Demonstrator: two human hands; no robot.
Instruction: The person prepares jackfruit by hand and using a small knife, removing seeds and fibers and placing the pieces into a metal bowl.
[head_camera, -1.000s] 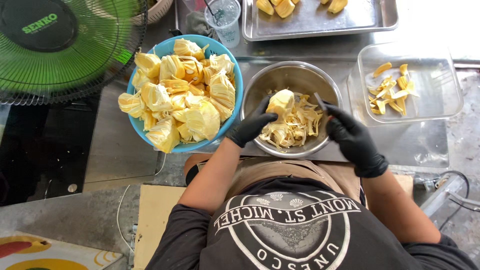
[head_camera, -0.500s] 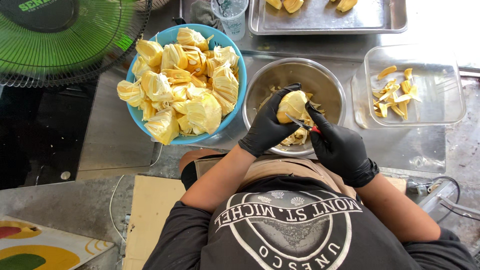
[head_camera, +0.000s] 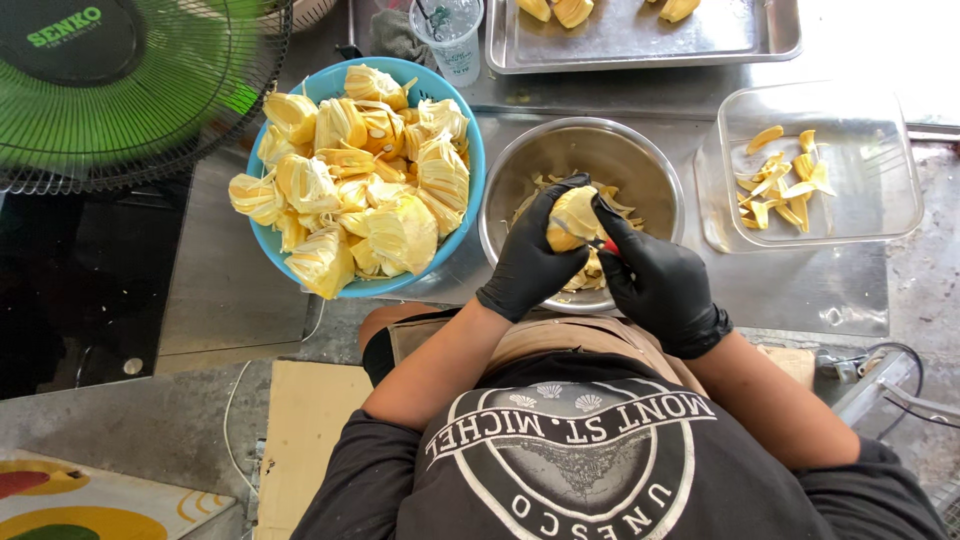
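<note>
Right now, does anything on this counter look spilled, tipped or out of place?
Nothing stands out. The blue bowl is heaped high with fruit pieces, some overhanging its rim, but none has spilled onto the counter.

bowl (head_camera: 655, 170) at 12 o'clock: brushed steel, dull shine | tub (head_camera: 880, 215) at 2: clear glossy plastic | gloves (head_camera: 660, 285): matt black rubber | basin (head_camera: 470, 150) at 10: smooth blue plastic
</note>
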